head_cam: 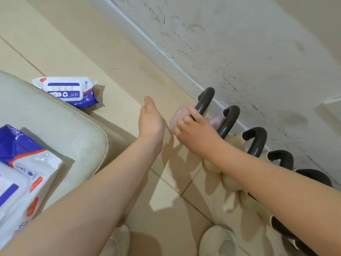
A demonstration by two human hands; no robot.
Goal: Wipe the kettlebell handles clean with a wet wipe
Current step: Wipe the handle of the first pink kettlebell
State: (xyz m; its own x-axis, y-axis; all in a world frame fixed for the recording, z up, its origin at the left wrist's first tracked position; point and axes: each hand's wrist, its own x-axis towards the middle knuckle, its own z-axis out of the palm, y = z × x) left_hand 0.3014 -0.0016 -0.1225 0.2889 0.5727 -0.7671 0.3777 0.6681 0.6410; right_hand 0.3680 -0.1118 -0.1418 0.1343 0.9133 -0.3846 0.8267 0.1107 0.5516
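Several kettlebells stand in a row along the wall, each with a dark grey handle. The farthest is a pale pink kettlebell [177, 115] with its handle [204, 102] arched above it. My right hand [195, 130] rests on this pink body, the index finger stretched out and touching the handle's base. My left hand [150, 119] hovers just left of the pink kettlebell, fingers straight, holding nothing. A wet wipe pack [67, 90], white and blue, lies on the floor to the left. I see no loose wipe in either hand.
A cream cushioned seat [55, 122] fills the left, with another wipe pack [20, 174] on it. Cream kettlebells [230, 182] with dark handles [255, 139] run toward the lower right along the scuffed wall [258, 52]. White shoes [217, 241] show at the bottom on the tiled floor.
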